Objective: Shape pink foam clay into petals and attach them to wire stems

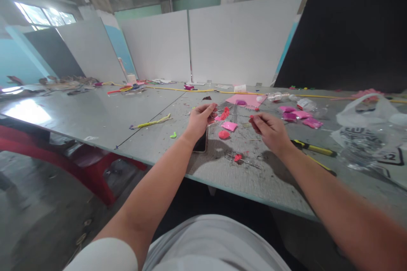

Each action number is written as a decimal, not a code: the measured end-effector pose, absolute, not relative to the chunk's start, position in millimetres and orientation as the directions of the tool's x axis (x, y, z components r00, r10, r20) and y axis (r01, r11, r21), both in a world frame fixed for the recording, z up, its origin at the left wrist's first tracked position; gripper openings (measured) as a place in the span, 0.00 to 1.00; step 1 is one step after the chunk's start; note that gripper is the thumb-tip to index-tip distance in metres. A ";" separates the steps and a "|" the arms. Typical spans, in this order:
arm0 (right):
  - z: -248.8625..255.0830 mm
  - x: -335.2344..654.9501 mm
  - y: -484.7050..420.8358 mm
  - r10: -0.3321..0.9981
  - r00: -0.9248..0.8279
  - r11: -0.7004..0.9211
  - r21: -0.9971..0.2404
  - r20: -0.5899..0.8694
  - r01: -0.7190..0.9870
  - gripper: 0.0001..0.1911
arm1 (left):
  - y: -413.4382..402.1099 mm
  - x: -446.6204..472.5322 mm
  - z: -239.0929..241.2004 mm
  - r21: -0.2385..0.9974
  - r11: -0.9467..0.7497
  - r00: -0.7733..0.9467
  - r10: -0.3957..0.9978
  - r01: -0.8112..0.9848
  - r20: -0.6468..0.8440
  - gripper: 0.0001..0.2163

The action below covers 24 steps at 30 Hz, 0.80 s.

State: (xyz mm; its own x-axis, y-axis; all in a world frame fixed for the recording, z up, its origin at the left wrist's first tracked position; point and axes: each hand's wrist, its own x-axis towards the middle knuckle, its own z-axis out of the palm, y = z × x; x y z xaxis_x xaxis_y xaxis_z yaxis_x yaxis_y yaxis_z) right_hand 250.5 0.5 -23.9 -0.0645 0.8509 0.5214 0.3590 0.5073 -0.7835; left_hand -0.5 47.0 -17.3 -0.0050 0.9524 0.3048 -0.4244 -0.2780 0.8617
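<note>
My left hand [202, 117] is closed in a pinch on a thin wire-like piece carrying a crumpled red lump [225, 113], which looks like soft clay. To its right, my right hand [269, 130] pinches a small red bit at the fingertips; a thin strand seems to run from it toward the left. Below the hands lie a round red lump [224, 134], a pink packet [229, 126] and a second wiry piece with red on it [238, 158]. A dark phone [201, 143] is partly covered by my left hand and wrist.
A yellow-black cutter [314, 148] lies right of my right forearm, before a plastic bag [359, 123] and clear bottle. Pink packets [300, 114], a pink sheet [246, 100] and a yellow twisted strand [152, 123] are on the table [104, 114]. A red chair [92, 178] stands left.
</note>
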 end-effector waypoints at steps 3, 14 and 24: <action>-26.9 255.5 9.2 0.834 -0.114 0.529 -0.727 0.539 0.437 0.21 | 46.0 -0.6 -17.6 0.872 -0.245 0.005 0.962 -0.425 0.273 0.25; -20.5 248.8 9.2 0.430 -0.252 0.560 -0.037 0.867 0.828 0.15 | 46.8 5.4 -25.6 0.912 -0.305 0.019 0.947 -0.276 0.322 0.23; -21.7 243.0 8.3 0.491 -0.529 0.547 0.227 0.692 0.806 0.09 | 43.6 8.6 -27.7 0.907 -0.410 0.162 0.893 -0.095 0.421 0.21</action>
